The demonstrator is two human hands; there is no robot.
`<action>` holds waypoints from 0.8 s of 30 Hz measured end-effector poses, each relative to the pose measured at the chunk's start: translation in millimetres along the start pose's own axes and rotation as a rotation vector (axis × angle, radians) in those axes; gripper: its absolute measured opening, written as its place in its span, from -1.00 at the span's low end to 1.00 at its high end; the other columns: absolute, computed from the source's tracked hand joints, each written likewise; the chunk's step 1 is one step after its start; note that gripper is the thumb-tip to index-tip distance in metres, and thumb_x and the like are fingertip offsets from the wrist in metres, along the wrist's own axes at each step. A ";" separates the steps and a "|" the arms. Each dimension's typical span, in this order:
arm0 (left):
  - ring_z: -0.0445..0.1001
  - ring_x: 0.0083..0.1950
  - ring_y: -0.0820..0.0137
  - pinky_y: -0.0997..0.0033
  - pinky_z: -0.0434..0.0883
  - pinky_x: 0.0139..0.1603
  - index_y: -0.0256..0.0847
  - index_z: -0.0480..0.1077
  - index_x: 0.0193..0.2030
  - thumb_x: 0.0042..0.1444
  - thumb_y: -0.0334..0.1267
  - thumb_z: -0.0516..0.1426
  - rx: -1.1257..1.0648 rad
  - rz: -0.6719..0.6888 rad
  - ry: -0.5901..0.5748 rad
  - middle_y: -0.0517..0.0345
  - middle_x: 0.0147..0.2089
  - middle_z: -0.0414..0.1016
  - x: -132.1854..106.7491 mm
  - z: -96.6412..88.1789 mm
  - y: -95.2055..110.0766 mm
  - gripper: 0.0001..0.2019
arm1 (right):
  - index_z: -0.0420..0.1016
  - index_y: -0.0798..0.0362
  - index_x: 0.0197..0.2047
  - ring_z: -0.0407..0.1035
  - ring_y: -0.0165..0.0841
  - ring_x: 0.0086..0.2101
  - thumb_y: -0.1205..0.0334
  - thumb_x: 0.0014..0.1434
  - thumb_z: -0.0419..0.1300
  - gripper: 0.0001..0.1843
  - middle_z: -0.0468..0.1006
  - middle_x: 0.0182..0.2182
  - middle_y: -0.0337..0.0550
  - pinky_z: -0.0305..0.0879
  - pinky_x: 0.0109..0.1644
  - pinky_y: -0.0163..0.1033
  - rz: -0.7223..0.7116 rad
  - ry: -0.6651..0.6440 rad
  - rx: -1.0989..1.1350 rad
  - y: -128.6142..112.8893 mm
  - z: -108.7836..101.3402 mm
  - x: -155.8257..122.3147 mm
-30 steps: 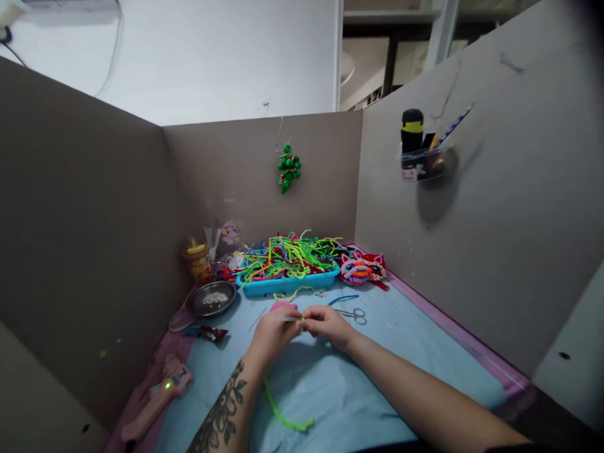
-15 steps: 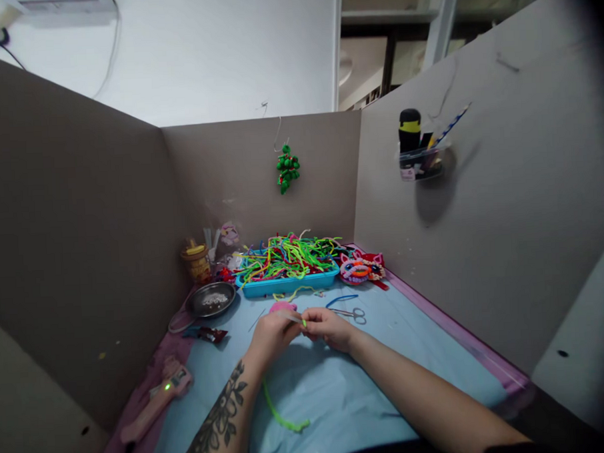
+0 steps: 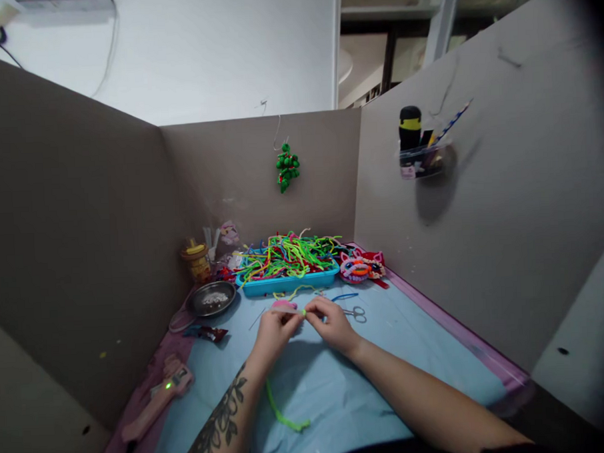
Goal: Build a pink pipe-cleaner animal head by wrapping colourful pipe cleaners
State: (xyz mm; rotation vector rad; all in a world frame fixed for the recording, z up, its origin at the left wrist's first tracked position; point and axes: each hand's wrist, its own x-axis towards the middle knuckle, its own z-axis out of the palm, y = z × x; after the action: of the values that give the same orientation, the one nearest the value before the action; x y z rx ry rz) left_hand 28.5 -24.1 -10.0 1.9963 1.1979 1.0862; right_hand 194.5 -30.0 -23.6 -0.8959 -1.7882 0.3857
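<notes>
My left hand (image 3: 276, 331) is closed in a pinch on a thin, whitish translucent stick (image 3: 288, 311). My right hand (image 3: 332, 325) meets it from the right, thumb and fingers pinched on a small bright green pipe cleaner end (image 3: 303, 312) at the stick's tip. Below my left wrist, a longer green pipe cleaner (image 3: 285, 419) lies curved on the blue cloth; whether it joins the piece in my fingers is hidden. Just beyond my left hand is a pink fuzzy piece (image 3: 284, 305). Scissors (image 3: 356, 314) lie beyond my right hand, partly covered by it.
A blue tray (image 3: 289, 285) heaped with pipe cleaners stands at the back, with colourful pipe-cleaner figures (image 3: 361, 266) to its right. At left are a metal dish (image 3: 211, 299) with white bits, a dark packet (image 3: 209, 333) and a pink glue gun (image 3: 162, 396). Grey panels enclose three sides.
Both hands have risen slightly, and the right hand now covers more of the scissors. The stick and green end have moved up a little with them.
</notes>
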 end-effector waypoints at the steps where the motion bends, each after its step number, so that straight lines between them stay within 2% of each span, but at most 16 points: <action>1: 0.28 -0.57 0.48 0.52 0.19 -0.52 -0.30 0.43 -0.58 0.02 -0.09 0.12 -0.072 -0.052 -0.023 0.19 -0.65 0.36 0.9 1.9 -1.1 -0.68 | 0.41 0.05 -0.41 0.28 -0.36 -0.42 0.30 0.14 0.07 -0.87 0.38 -0.49 -0.19 0.19 -0.33 -0.28 -0.044 0.014 -0.054 -0.7 0.1 -1.1; 4: 0.20 -0.62 0.53 0.54 0.13 -0.59 -0.31 0.41 -0.57 -0.01 -0.03 0.12 -0.259 -0.165 -0.102 0.23 -0.67 0.30 2.8 5.6 -4.4 -0.65 | 0.42 0.05 -0.34 0.31 -0.31 -0.35 0.32 0.18 0.03 -0.85 0.44 -0.43 -0.12 0.21 -0.23 -0.22 -0.151 0.023 -0.228 -2.2 1.0 -4.2; 8: 0.10 -0.68 0.58 0.54 0.04 -0.65 -0.30 0.34 -0.62 -0.04 0.07 0.13 -0.326 -0.233 -0.097 0.27 -0.71 0.23 4.1 7.3 -6.1 -0.58 | 0.45 0.04 -0.29 0.31 -0.25 -0.29 0.31 0.21 0.01 -0.81 0.46 -0.37 -0.06 0.19 -0.18 -0.16 -0.217 0.000 -0.417 -2.6 2.7 -7.8; 12: 0.14 -0.67 0.55 0.53 0.06 -0.66 -0.29 0.31 -0.65 -0.02 0.06 0.11 -0.277 -0.210 -0.064 0.26 -0.71 0.22 3.7 7.5 -4.8 -0.57 | 0.44 0.04 -0.24 0.32 -0.25 -0.25 0.35 0.20 0.01 -0.81 0.47 -0.33 -0.06 0.21 -0.14 -0.15 -0.211 -0.027 -0.370 -0.3 5.7 -9.3; 15: 0.24 -0.62 0.51 0.53 0.15 -0.61 -0.30 0.38 -0.57 0.02 -0.04 0.11 -0.161 -0.115 0.003 0.22 -0.65 0.32 1.5 6.3 -3.5 -0.66 | 0.41 0.05 -0.20 0.32 -0.29 -0.28 0.38 0.14 0.05 -0.82 0.46 -0.31 -0.08 0.26 -0.21 -0.21 -0.128 -0.012 -0.205 3.1 8.6 -8.1; 18: 0.35 -0.52 0.47 0.53 0.25 -0.49 -0.28 0.43 -0.51 0.04 -0.15 0.12 0.014 0.063 0.070 0.17 -0.57 0.43 -1.4 4.3 -3.6 -0.75 | 0.40 0.06 -0.28 0.31 -0.33 -0.33 0.38 0.09 0.10 -0.89 0.43 -0.36 -0.12 0.26 -0.32 -0.28 -0.063 0.005 -0.059 5.8 9.6 -5.4; 21: 0.40 -0.45 0.45 0.52 0.29 -0.40 -0.26 0.45 -0.48 0.05 -0.23 0.12 0.128 0.246 0.105 0.14 -0.50 0.48 -3.4 2.5 -4.9 -0.82 | 0.40 0.06 -0.35 0.31 -0.33 -0.32 0.38 0.08 0.11 -0.93 0.42 -0.39 -0.14 0.26 -0.29 -0.28 -0.096 0.009 0.029 5.4 7.6 -2.7; 24: 0.40 -0.44 0.45 0.52 0.31 -0.39 -0.25 0.44 -0.45 0.08 -0.25 0.11 0.159 0.333 0.101 0.13 -0.49 0.49 -4.3 0.9 -6.2 -0.83 | 0.41 0.05 -0.34 0.32 -0.32 -0.29 0.38 0.09 0.12 -0.92 0.44 -0.38 -0.14 0.28 -0.21 -0.23 -0.138 0.031 0.079 2.6 4.8 -0.9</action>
State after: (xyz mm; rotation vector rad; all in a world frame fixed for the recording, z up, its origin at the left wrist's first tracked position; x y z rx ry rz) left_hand 25.4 -25.2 -16.9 2.3489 1.0532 1.3001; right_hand 191.3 -28.2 -27.7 -0.7159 -1.7821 0.3490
